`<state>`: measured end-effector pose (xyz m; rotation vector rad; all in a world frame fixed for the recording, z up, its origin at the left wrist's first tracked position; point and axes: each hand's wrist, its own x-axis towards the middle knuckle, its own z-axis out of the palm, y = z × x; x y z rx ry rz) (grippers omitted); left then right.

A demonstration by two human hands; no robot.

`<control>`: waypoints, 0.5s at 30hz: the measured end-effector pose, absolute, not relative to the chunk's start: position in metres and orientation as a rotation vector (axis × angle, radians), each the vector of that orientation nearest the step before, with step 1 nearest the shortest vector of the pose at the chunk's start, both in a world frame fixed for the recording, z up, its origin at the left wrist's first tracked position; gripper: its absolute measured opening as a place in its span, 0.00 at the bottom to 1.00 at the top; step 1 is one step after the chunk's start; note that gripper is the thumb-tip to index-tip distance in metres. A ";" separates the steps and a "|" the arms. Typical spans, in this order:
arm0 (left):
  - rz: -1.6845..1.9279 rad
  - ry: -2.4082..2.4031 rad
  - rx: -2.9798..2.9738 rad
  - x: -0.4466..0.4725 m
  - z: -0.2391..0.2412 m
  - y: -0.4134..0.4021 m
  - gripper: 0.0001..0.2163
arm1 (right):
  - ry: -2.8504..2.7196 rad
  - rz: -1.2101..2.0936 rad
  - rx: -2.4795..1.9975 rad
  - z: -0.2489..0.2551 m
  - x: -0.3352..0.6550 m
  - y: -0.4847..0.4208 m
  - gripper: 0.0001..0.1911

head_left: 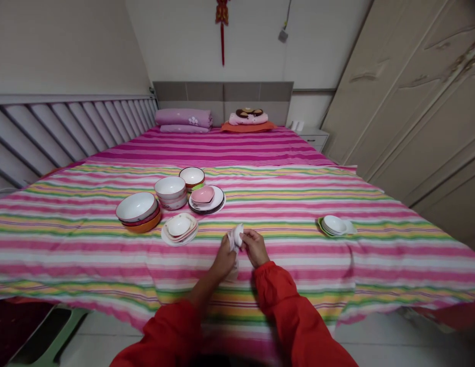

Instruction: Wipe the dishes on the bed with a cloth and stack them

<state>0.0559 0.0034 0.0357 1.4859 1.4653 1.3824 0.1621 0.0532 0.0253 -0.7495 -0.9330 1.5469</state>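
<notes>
Both my hands meet over the striped bedspread [283, 204] near its front edge. My left hand [224, 259] is closed on a white cloth [234, 243] that hangs down below it. My right hand [254, 246] is closed on a small white dish [239, 233], which sits against the cloth. Both sleeves are red.
To the left lie stacked bowls [138, 210], white bowls [170, 191], a bowl with an orange base [192, 177], a pink dish on plates [206, 198] and small plates [179, 228]. A small stack of white dishes [335, 225] lies right. Pillows sit at the headboard; a wardrobe stands right.
</notes>
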 end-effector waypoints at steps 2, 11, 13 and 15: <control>1.362 1.462 1.538 0.054 0.033 -0.002 0.25 | -0.934 1.531 -0.751 0.024 0.162 0.054 0.09; 1.402 1.510 1.616 0.045 0.042 -0.007 0.26 | -0.980 1.565 -0.743 0.021 0.161 0.056 0.09; 1.363 1.506 1.634 0.046 0.044 -0.001 0.24 | -0.969 1.573 -0.738 0.022 0.162 0.056 0.09; 1.292 1.488 1.714 0.045 0.046 0.001 0.23 | -0.957 1.566 -0.736 0.022 0.162 0.056 0.09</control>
